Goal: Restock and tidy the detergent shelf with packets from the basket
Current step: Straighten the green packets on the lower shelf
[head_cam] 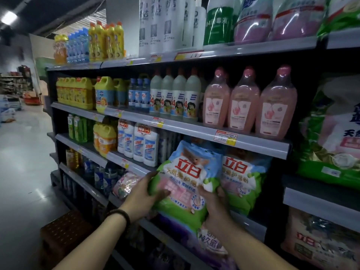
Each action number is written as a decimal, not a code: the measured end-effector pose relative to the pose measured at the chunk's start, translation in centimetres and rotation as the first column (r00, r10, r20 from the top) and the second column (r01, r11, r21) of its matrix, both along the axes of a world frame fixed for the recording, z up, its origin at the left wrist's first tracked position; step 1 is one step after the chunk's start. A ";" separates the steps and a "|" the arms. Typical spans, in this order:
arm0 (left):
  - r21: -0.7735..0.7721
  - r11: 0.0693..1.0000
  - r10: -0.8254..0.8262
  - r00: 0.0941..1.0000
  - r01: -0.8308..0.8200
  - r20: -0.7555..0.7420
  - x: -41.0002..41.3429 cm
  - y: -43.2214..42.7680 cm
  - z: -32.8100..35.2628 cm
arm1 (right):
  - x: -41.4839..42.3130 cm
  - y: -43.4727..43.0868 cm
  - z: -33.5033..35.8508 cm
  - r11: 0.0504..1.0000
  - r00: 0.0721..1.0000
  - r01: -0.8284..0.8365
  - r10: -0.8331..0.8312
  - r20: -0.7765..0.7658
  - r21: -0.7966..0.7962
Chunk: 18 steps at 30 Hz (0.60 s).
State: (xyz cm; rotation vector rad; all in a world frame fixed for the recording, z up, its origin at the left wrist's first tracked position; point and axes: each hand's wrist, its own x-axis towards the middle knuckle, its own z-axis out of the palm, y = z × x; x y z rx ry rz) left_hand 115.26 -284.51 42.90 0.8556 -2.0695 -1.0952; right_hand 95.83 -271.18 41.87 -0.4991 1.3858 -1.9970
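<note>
Dim supermarket shelving (136, 116) crammed with bottles runs down the aisle. At a lower tier a person holds a green-and-pink detergent packet (187, 178) in both hands, the left hand (148, 193) with fingers wrapped over its left edge and the right hand (214, 203) curled round its lower right corner. Its base hangs in front of the shelf lip (251, 225), just beside a matching packet (241, 180). To my eye the bag looks soft and floppy, so if released before its base sits well back, it could slump forward onto the purple packets (212, 242) below, or nudge the white bottles (146, 145) if shoved in crooked.
</note>
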 end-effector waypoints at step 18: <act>-0.387 0.922 0.070 0.965 0.034 0.254 -14.5 -7.4 -3.4 | -7.6 -16.1 0.0 0.862 0.798 0.467 -0.315 -0.514 0.197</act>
